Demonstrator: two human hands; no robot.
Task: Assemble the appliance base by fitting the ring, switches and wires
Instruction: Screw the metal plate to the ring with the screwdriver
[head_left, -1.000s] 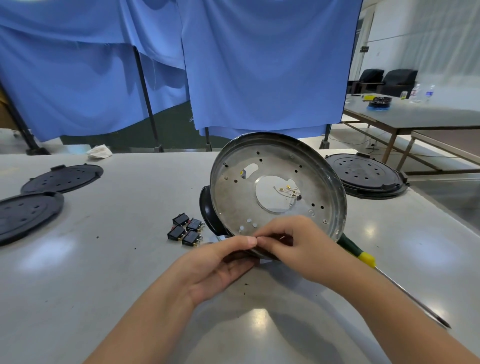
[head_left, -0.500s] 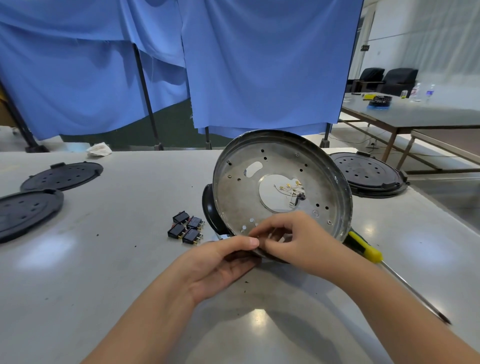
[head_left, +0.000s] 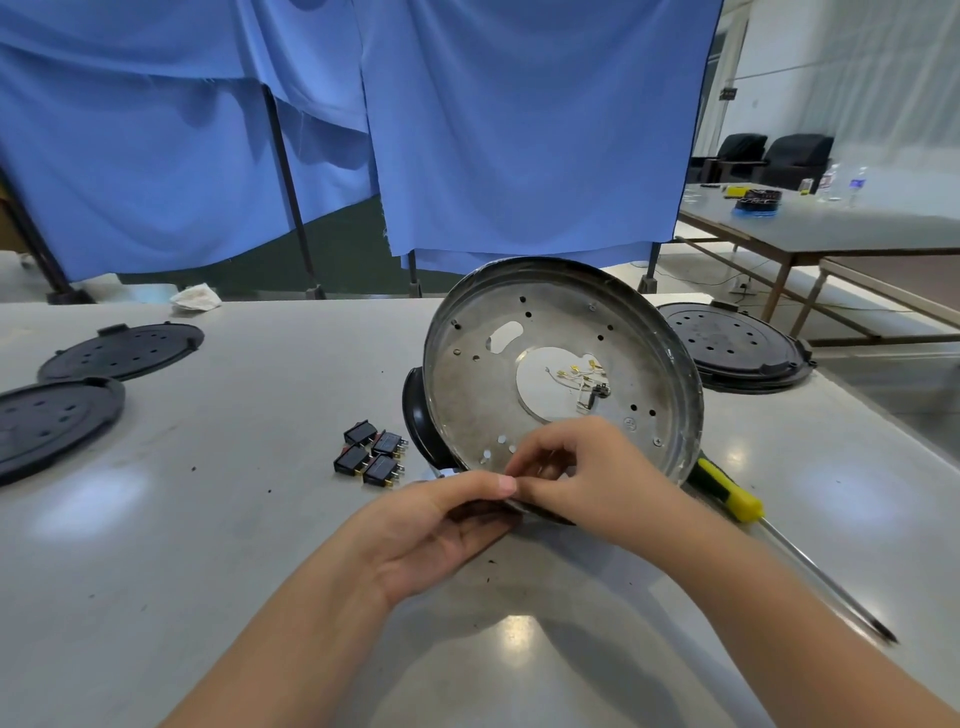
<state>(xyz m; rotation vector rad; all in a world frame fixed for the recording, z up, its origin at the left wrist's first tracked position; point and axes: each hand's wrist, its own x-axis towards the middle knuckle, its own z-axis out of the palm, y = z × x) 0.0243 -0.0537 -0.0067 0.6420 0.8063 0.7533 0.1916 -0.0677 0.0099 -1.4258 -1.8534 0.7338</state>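
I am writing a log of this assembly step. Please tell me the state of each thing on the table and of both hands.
Metal plate: tilted up on its near edge, held.
Left hand: grips the plate's near rim.
Right hand: fingers curled, pinching at the near rim.
Switches: four, loose on the table, untouched.
Screwdriver: lying flat, partly behind the plate.
Black covers: lying flat, untouched.

The right hand (head_left: 587, 475) covers the metal base plate (head_left: 561, 364) at its near rim, so what those curled fingers pinch can't be made out. The black ring (head_left: 415, 415) mostly hides behind the plate; wires (head_left: 579, 376) in its centre hole too small to read.
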